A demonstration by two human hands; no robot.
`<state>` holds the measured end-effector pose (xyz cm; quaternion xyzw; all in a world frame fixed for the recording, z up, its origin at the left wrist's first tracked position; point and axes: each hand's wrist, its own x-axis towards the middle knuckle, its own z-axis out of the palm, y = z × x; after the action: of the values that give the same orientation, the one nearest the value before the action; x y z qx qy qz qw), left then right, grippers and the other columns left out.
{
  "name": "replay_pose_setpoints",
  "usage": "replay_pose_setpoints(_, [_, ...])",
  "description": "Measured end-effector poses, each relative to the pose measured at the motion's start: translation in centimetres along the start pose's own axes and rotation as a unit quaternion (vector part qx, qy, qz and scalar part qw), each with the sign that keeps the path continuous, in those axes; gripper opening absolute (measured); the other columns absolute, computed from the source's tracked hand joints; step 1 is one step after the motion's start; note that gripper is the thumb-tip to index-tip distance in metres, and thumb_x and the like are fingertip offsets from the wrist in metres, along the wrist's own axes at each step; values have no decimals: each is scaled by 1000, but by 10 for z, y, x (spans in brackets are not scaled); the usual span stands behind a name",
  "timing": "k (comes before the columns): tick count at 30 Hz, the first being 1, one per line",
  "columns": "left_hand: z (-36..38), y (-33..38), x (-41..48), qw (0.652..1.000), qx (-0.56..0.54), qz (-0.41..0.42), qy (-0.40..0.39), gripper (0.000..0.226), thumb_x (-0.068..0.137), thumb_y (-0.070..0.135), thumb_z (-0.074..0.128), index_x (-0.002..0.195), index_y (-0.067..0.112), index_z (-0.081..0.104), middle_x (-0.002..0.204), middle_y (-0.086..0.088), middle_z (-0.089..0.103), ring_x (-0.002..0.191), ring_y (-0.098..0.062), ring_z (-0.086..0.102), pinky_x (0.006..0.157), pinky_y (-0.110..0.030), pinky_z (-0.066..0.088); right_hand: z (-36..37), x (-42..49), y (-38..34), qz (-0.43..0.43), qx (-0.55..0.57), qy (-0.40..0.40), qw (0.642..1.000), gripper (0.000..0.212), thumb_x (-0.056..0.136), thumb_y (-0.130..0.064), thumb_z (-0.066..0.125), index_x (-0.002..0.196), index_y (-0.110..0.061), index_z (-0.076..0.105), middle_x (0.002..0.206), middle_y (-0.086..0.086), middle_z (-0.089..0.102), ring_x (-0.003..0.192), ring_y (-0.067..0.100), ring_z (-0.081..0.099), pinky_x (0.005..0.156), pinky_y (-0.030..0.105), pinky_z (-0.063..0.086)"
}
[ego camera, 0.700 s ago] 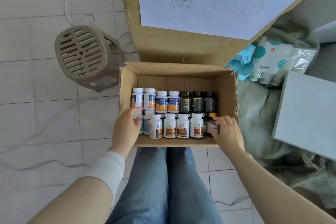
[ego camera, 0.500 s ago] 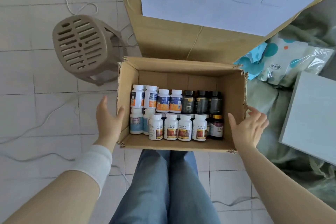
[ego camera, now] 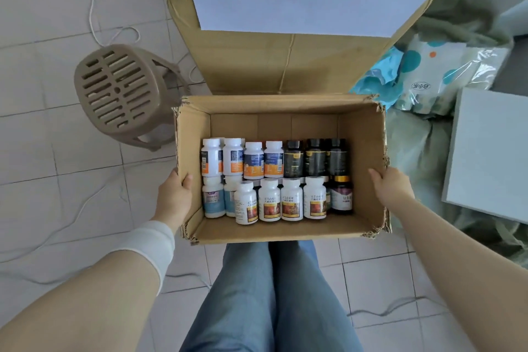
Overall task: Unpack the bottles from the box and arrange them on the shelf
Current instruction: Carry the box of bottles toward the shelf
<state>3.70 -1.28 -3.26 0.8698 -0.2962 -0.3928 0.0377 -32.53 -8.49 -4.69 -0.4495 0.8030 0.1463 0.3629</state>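
An open cardboard box [ego camera: 361, 151] sits in front of my knees. Several bottles lie in it in two rows: white ones with orange and blue labels [ego camera: 233, 157], dark ones [ego camera: 314, 157], and white ones with red-brown labels [ego camera: 291, 198] nearer me. My left hand [ego camera: 174, 197] grips the box's left wall, thumb over the rim. My right hand [ego camera: 393, 184] grips the right wall from outside, thumb over the rim. No shelf is in view.
A beige slotted plastic stool [ego camera: 117, 94] stands left of the box. A large cardboard sheet with white paper [ego camera: 285, 60] rises behind it. Plastic packages [ego camera: 437, 74], green cloth [ego camera: 414, 157] and a grey board [ego camera: 491, 151] lie to the right. Cords cross the tiled floor.
Both hands left the bottles, spread outside the box, then closed on its two side walls. The box now appears larger and higher in the view.
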Motion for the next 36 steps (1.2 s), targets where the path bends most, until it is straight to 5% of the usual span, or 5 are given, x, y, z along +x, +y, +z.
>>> replay_pose_setpoints(12, [-54,26,-81,962,182,182,-91,37,101,24,36,115,-7,48,119,-28,56,110,-40,53,82,-36,39,27,-207,110,155,189,86,966,38,98,-24,43,102,12,54,100,30,60,88,37,55,70,33,37])
replay_pose_setpoints(18, [-34,35,-139,906,267,291,-150,40,100,25,37,126,-4,46,125,-25,55,116,-40,52,94,-44,42,86,-317,174,275,288,111,911,38,98,-22,44,99,15,54,100,33,61,95,43,57,70,34,36])
replay_pose_setpoints(23, [11,35,-200,831,350,384,-200,37,100,24,37,120,-5,48,122,-25,57,114,-40,52,92,-43,41,144,-402,225,380,353,127,845,38,98,-24,43,101,12,54,102,31,60,95,43,57,68,35,37])
replay_pose_setpoints(28, [68,21,-286,750,408,455,-254,49,101,24,36,143,0,31,139,-23,46,129,-38,43,106,-42,35,206,-487,276,475,428,145,755,39,98,-25,43,100,11,55,99,26,60,98,41,56,69,34,35])
replay_pose_setpoints(36, [174,-24,-445,599,461,573,-317,36,100,25,40,133,14,46,125,-12,61,115,-30,56,99,-41,44,301,-590,381,572,501,170,627,41,97,-28,43,100,11,56,106,32,60,100,43,56,77,39,44])
